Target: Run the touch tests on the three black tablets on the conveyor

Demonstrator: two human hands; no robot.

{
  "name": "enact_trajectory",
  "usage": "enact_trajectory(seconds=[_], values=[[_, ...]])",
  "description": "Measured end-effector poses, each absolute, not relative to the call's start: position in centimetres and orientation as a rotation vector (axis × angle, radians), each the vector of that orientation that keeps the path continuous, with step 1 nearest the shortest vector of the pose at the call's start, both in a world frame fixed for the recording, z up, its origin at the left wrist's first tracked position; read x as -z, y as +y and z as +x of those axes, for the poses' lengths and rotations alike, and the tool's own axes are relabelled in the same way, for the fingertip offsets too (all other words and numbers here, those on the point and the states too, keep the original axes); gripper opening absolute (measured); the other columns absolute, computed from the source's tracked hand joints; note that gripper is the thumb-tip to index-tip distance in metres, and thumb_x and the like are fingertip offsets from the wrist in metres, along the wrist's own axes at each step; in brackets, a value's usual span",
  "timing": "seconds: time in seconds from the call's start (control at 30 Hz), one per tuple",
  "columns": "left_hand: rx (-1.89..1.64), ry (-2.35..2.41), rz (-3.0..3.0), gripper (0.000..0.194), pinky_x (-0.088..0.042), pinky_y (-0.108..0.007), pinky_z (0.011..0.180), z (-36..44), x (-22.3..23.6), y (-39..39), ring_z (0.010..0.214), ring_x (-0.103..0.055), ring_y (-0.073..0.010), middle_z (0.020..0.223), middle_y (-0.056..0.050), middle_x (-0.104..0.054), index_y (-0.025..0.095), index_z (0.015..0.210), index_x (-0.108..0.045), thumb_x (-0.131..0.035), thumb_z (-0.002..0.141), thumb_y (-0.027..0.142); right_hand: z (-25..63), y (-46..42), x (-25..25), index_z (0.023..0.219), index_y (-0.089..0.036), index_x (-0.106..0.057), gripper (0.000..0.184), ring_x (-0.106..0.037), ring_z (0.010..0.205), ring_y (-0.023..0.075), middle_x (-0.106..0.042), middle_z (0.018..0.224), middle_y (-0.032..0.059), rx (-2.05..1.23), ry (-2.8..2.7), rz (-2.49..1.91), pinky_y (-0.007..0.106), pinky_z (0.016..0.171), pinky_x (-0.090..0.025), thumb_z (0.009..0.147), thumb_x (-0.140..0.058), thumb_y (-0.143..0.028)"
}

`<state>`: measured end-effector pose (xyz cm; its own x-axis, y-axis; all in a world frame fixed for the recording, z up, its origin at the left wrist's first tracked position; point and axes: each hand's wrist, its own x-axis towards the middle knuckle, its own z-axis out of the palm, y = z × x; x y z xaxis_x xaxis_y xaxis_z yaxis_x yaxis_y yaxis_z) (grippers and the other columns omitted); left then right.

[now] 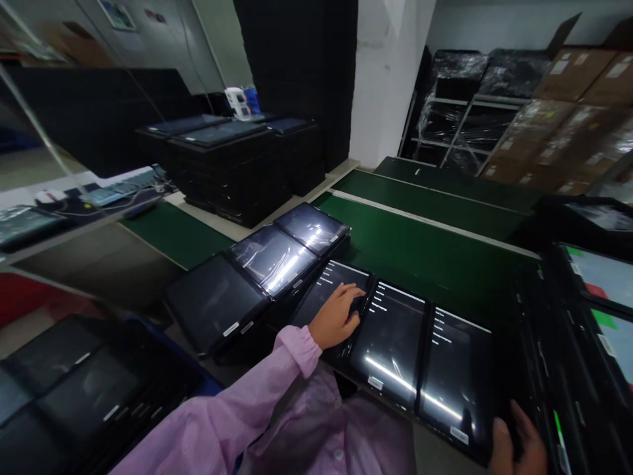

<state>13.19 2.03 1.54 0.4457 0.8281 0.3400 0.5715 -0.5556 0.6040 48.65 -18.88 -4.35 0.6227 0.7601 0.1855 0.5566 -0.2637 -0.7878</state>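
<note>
Three black tablets lie side by side in front of me, their screens showing white menu text. My left hand [339,315], in a pink sleeve, rests on the leftmost tablet [326,290] with curled fingers at its right edge. The middle tablet [393,343] lies untouched. My right hand [517,445] grips the near corner of the rightmost tablet [457,373], thumb on top.
A second row of three dark tablets [267,264] lies to the left. Stacks of black trays [227,165] stand behind on the green belt [435,237]. More lit tablets [598,277] sit at right, more dark ones [74,389] at lower left. Cardboard boxes [558,119] fill the back right.
</note>
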Motion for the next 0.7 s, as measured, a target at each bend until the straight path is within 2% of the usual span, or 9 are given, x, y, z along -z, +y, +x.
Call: enact_trajectory(seconds=[0.07,0.17,0.3,0.4,0.57,0.7], values=[[-0.821,1.112,2.348,0.053,-0.032,-0.059,0.13,14.8,-1.8,2.5,0.144,-0.049,-0.0293,0.136,-0.012,-0.066,0.019,0.137,-0.054,-0.054,0.085,0.01,48.0,-17.8,2.5,0.148,-0.009,-0.053,0.076,-0.05,0.137,0.044,-0.054,0.147,0.0236,-0.242,-1.182,-1.984,0.061,0.113,-0.041,0.097,-0.053,-0.066],[-0.753,1.051,2.417,0.052,-0.029,-0.06,0.131,16.9,-1.7,3.1,0.145,-0.048,-0.0299,0.134,-0.012,-0.067,0.019,0.135,-0.056,-0.055,0.083,0.009,46.8,-15.5,0.9,0.14,-0.014,-0.058,0.06,-0.056,0.131,0.0361,-0.061,0.14,0.018,-0.199,-1.369,-1.875,0.053,0.111,-0.045,0.101,-0.049,-0.059],[-0.735,1.057,2.443,0.046,-0.027,-0.063,0.13,17.3,-1.1,3.3,0.144,-0.049,-0.0307,0.129,-0.012,-0.07,0.019,0.128,-0.059,-0.053,0.084,0.008,45.9,-11.5,0.3,0.136,-0.017,-0.057,0.045,-0.06,0.126,0.0309,-0.066,0.132,0.0161,-0.161,-1.559,-1.742,0.053,0.111,-0.046,0.105,-0.045,-0.047],[-0.869,1.125,2.37,0.046,-0.028,-0.061,0.13,15.1,-0.8,3.3,0.143,-0.05,-0.029,0.13,-0.011,-0.068,0.019,0.13,-0.058,-0.051,0.086,0.007,45.9,-9.0,0.4,0.134,-0.016,-0.057,0.042,-0.061,0.124,0.0314,-0.067,0.129,0.0176,-0.111,-1.655,-1.712,0.055,0.11,-0.047,0.106,-0.042,-0.043],[-1.047,1.395,2.178,0.046,-0.048,-0.054,0.117,9.0,-0.6,3.6,0.129,-0.059,-0.0284,0.127,-0.014,-0.066,0.016,0.129,-0.056,-0.05,0.085,0.006,47.5,-7.8,1.8,0.125,-0.015,-0.061,0.047,-0.065,0.114,0.0343,-0.068,0.12,0.0179,-0.105,-1.715,-1.7,0.056,0.104,-0.051,0.101,-0.043,-0.051],[-1.097,1.474,2.124,0.048,-0.048,-0.052,0.117,6.3,-0.3,4.7,0.131,-0.058,-0.0272,0.131,-0.015,-0.064,0.015,0.131,-0.055,-0.05,0.085,0.006,50.1,-8.6,3.4,0.122,-0.017,-0.065,0.054,-0.066,0.111,0.04,-0.069,0.119,0.0191,-0.174,-1.578,-1.761,0.059,0.095,-0.054,0.096,-0.048,-0.061]])
